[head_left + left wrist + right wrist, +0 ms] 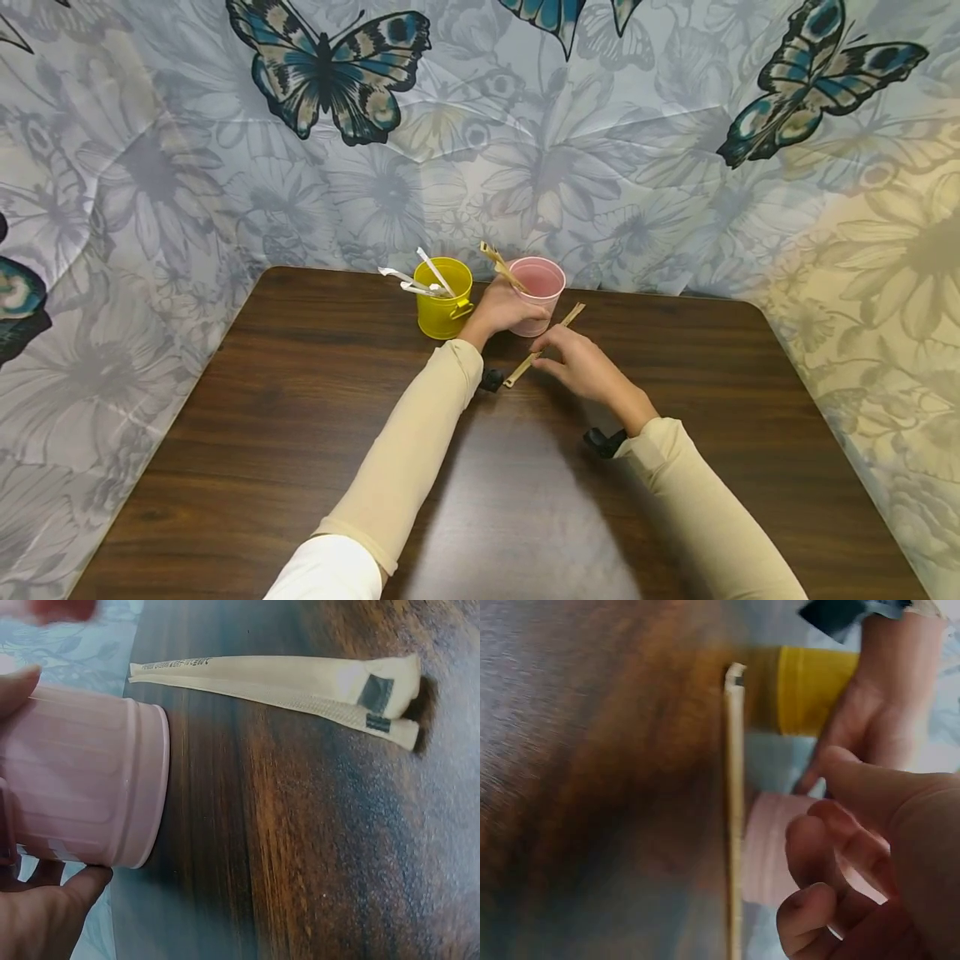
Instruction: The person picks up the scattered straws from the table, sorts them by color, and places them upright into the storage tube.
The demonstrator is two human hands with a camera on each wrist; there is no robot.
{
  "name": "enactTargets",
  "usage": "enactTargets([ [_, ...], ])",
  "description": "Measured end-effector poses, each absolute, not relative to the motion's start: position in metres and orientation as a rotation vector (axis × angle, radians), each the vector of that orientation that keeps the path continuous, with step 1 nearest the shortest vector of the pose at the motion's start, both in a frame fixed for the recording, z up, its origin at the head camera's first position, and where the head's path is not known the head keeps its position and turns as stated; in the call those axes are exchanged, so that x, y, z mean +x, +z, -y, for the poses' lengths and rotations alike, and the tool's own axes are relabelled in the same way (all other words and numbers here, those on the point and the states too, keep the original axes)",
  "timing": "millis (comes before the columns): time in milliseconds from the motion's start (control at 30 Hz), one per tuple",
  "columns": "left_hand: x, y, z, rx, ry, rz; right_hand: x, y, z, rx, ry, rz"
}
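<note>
My left hand [504, 312] holds a small pink bucket [542, 287] by its side. In the left wrist view the thumb and fingers curl round the ribbed wall of the bucket [75, 772]. Beige paper-wrapped sticks [497, 260] lean out over its rim. On the table before it lies a narrow beige paper sleeve [522, 367], with dark patches at its near end. Over that sleeve hovers my right hand [581, 360], its fingers loosely bent. From the right wrist, a gap shows between those fingers [810, 847] and the sleeve [735, 787].
A yellow bucket [437, 317] stands just left of the pink one, with several white wrapped sticks [426, 282] jutting out of it. Both stand near the far edge of the dark wooden table [337, 417]. A butterfly-patterned cloth [390, 192] hangs behind.
</note>
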State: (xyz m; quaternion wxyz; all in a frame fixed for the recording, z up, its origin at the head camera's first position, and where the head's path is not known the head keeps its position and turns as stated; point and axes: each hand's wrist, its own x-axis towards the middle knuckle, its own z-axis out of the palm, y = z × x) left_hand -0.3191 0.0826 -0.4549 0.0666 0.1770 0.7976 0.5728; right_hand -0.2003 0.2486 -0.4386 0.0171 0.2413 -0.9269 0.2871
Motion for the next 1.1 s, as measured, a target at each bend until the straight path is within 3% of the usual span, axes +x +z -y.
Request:
enactTargets([
  [333, -0.317, -0.453, -0.081, 0.539, 1.625, -2.456, -0.202, -0.465, -0.248, 0.787, 0.769, 3.007],
  [1100, -0.320, -0.455, -0.083, 0.544, 1.664, -2.426, -0.197, -0.472, -0.250, 0.716, 0.733, 2.981],
])
